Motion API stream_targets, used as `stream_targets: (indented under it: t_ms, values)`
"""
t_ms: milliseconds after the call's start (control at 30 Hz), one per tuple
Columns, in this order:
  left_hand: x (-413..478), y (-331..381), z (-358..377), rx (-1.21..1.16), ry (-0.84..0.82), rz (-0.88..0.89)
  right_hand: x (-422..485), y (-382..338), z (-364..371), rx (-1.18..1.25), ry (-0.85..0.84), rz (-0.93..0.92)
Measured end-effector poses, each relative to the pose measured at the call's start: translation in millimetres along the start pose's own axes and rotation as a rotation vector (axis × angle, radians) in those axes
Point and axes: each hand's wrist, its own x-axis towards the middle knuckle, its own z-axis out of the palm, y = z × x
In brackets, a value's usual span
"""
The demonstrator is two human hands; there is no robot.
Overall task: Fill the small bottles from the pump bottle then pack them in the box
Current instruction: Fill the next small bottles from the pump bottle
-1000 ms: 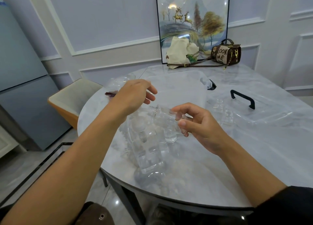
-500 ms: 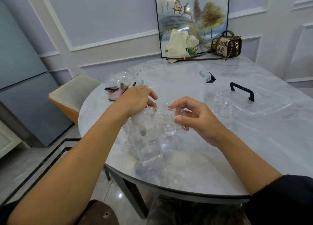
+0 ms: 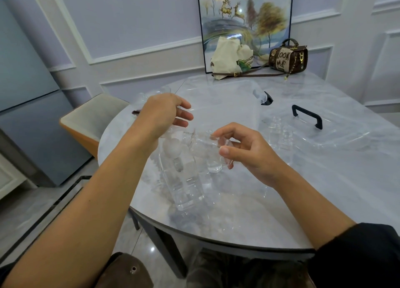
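Pump bottle (image 3: 184,179) stands near the front edge of the table (image 3: 281,212). Left hand (image 3: 164,116) hovers over its pump head, fingers loose, holding nothing. Right hand (image 3: 244,153) pinches small bottle (image 3: 213,157) just beside it; clear box (image 3: 227,92) behind.

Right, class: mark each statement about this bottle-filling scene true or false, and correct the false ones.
1. The right hand holds a small bottle next to the pump bottle. True.
2. The left hand grips the black handle of the lid. False: it is open, over the pump bottle.
3. Two spare bottles stand near the lid. True.
4. The brown handbag lies on the floor. False: it sits on the table, at its far side.
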Motion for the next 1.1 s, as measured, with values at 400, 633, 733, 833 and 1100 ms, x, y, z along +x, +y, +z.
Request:
stream_targets:
  t_ms: [400,633,733,833,1100]
  values:
    - [-2.8,-2.0,3.3,-0.193,0.158,0.038,1.4,-0.9,-2.0,0.099,0.025,-0.018]
    - [-19.3,-11.7,1.9,-0.33,0.192,0.137,1.7,-1.6,-1.5,0.151,0.034,-0.033]
    - [-32.1,-27.0,3.5,-0.337,0.177,0.142,1.4,-1.8,-0.1,0.139,0.011,-0.055]
    - [-46.8,-42.2,12.2,-0.351,0.177,0.171,0.8,-4.0,2.0,0.145,-0.006,-0.063]
    - [-66.2,-47.8,34.4,-0.478,0.293,0.245,-0.5,-5.2,5.2,0.07,0.062,-0.123]
